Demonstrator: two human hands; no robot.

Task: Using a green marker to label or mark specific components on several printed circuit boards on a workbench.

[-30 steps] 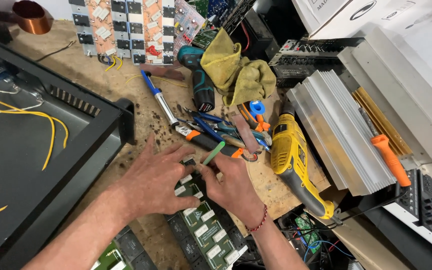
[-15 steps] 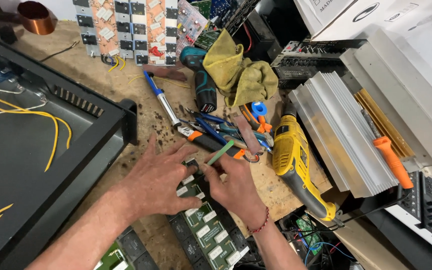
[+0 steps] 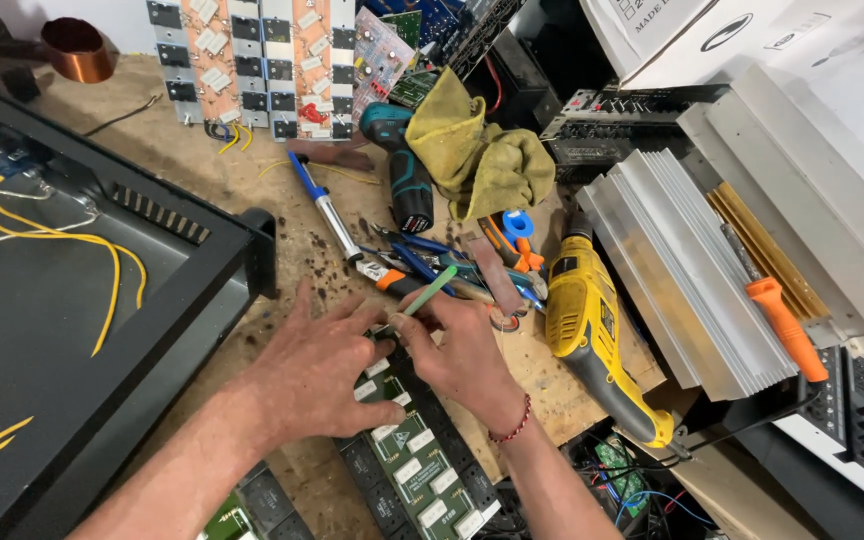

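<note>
My left hand [image 3: 317, 375] lies flat with fingers spread on the near end of a long green circuit board [image 3: 420, 468] with black and white parts, pressing it onto the wooden bench [image 3: 282, 210]. My right hand [image 3: 460, 350] grips a thin green-handled tool [image 3: 428, 292], its tip down at the board's top end between both hands. A red bead bracelet sits on the right wrist.
A black metal chassis [image 3: 72, 330] with yellow wires fills the left. Pliers, a soldering iron [image 3: 324, 205], a teal drill [image 3: 404, 170], a yellow rag and a yellow power drill [image 3: 592, 330] crowd behind and right. Aluminium heat sinks [image 3: 682, 270] and an orange-handled screwdriver [image 3: 787, 325] lie at right.
Both hands stay on the board; the green tool has tilted slightly and the right hand shifted a little. The view has barely moved.
</note>
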